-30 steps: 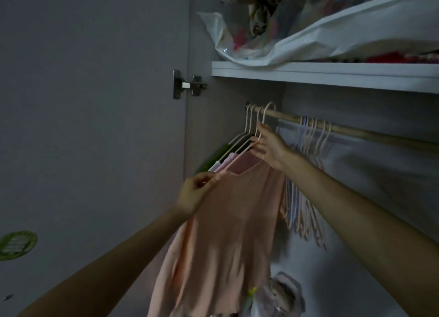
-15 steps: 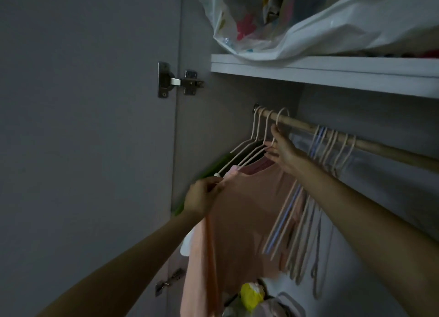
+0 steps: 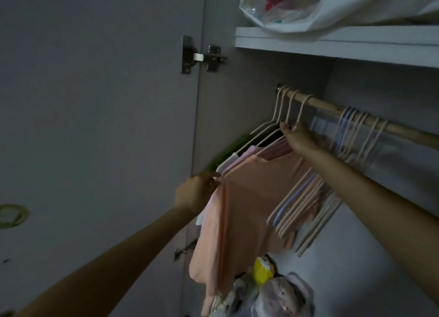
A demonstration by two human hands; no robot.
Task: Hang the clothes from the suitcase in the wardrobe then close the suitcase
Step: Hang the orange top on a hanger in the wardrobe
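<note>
Hanging step in hand: the peach top [image 3: 256, 198] hangs on its hanger, hooked on the rail [image 3: 332, 108] at the wardrobe's left end, right hand [image 3: 297, 138] pinching the hanger neck, left hand [image 3: 197, 193] gripping the shoulder, so next both must release cleanly.

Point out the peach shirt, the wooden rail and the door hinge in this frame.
peach shirt [image 3: 256, 198]: head view, on the chest of the fabric.
wooden rail [image 3: 327, 106]: head view, on the bare stretch between the hanger groups.
door hinge [image 3: 204, 58]: head view, on the upper hinge's metal middle.
</note>
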